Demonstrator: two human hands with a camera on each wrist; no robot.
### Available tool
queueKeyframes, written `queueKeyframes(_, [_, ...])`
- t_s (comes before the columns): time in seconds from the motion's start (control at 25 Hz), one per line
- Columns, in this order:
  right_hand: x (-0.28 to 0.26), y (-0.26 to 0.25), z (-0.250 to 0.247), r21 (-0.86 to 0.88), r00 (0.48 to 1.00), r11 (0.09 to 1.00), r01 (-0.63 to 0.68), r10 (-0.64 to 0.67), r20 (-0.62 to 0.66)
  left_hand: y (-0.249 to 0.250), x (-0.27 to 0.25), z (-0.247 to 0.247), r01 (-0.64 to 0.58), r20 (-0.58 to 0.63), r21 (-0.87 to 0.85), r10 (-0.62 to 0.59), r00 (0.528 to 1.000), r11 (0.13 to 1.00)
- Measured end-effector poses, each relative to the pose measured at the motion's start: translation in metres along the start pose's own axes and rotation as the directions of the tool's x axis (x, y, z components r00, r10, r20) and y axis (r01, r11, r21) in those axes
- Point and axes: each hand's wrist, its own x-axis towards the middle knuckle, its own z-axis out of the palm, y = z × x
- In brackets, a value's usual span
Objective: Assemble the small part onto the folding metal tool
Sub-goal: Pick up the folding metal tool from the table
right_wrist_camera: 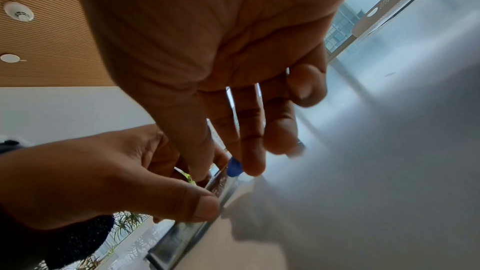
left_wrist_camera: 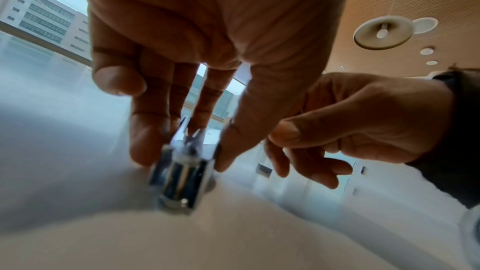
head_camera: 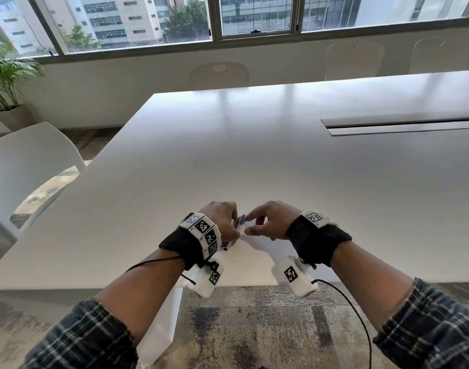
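Observation:
At the table's near edge, my left hand (head_camera: 234,227) grips the shiny folding metal tool (left_wrist_camera: 179,180) between thumb and fingers, one end resting on the white table (head_camera: 254,155). In the right wrist view the tool (right_wrist_camera: 221,186) runs down from the left thumb. My right hand (right_wrist_camera: 226,171) pinches a small blue part (right_wrist_camera: 233,168) between thumb and index finger, right at the tool's upper end. The head view shows the blue part (head_camera: 242,219) between both hands, with the right hand (head_camera: 248,225) close against the left. Whether the part touches the tool is hidden by fingers.
A recessed cable slot (head_camera: 398,123) lies in the table at the far right. White chairs stand at the left (head_camera: 28,161) and behind the far edge (head_camera: 218,74). A potted plant (head_camera: 4,75) stands by the window. Wrist-camera cables hang below both forearms.

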Motion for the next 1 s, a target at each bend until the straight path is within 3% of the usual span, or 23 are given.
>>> queueKeyframes(0.12, [-0.005,-0.001,0.000,0.031,1.000,0.999,0.008,-0.008,-0.002,0.000,-0.003,-0.003,0.015,0.025,-0.074,-0.013,1.000,0.997])
queueKeyframes(0.28, [-0.014,0.001,-0.001,0.190,0.991,0.981,0.030,-0.004,-0.136,-0.003,-0.009,-0.009,0.027,0.040,-0.256,-0.017,0.999,0.966])
queueKeyframes(0.36, [-0.015,0.003,-0.002,0.408,0.983,0.912,0.040,0.037,-0.179,-0.002,-0.010,-0.013,0.037,0.054,-0.345,-0.019,0.998,0.938])
queueKeyframes(0.44, [-0.017,0.004,-0.004,0.632,0.980,0.773,0.063,0.073,-0.186,0.002,-0.009,-0.016,0.035,0.072,-0.429,-0.004,0.997,0.903])
queueKeyframes(0.56, [-0.021,0.006,-0.008,0.777,0.978,0.624,0.087,0.095,-0.185,0.010,-0.008,-0.020,0.014,0.101,-0.600,0.059,0.993,0.800])
queueKeyframes(0.64, [-0.022,0.008,-0.008,0.809,0.969,0.580,0.095,0.133,-0.209,0.015,-0.007,-0.020,-0.016,0.083,-0.671,0.096,0.992,0.742])
queueKeyframes(0.76, [-0.023,0.009,-0.008,0.831,0.955,0.551,0.078,0.198,-0.221,0.021,-0.004,-0.021,-0.062,0.020,-0.788,0.127,0.992,0.612])
queueKeyframes(0.88, [-0.027,0.003,-0.004,0.849,0.961,0.517,0.110,0.162,-0.223,0.027,0.001,-0.018,-0.073,-0.026,-0.891,0.110,0.994,0.448])
queueKeyframes(1.0, [-0.029,-0.004,0.001,0.796,0.933,0.571,0.200,0.138,-0.334,0.032,0.002,-0.011,-0.052,-0.021,-0.919,0.082,0.996,0.390])
